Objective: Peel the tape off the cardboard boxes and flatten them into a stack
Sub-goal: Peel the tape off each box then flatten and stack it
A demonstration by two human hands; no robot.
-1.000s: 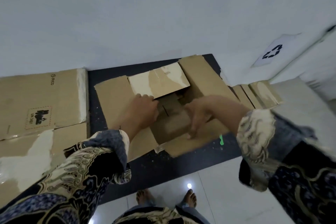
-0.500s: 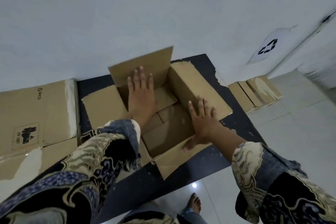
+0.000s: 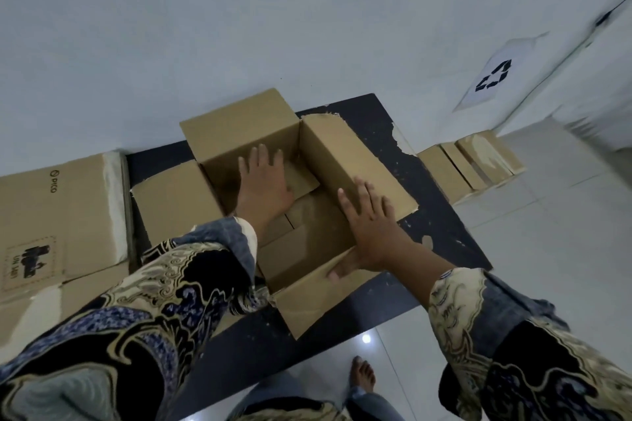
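An open brown cardboard box (image 3: 239, 126) stands on a black table (image 3: 441, 236) against the white wall, its four top flaps spread outward. My left hand (image 3: 265, 186) reaches down inside it, fingers spread flat on the inner bottom flaps. Over the box's right wall lies my right hand (image 3: 371, 227), fingers spread across the right flap and thumb on the near flap. Neither hand holds anything. My patterned sleeves hide the box's near left corner.
Taped, closed cardboard boxes (image 3: 58, 215) sit at the table's left end. A low row of flattened cardboard (image 3: 468, 164) lies on the tiled floor to the right. A paper recycling sign (image 3: 494, 75) hangs on the wall. My bare foot (image 3: 364, 372) shows below.
The far flap has swung up and back, and the box now stands fully open. My left hand went deeper inside; my right hand slid onto the right flap.
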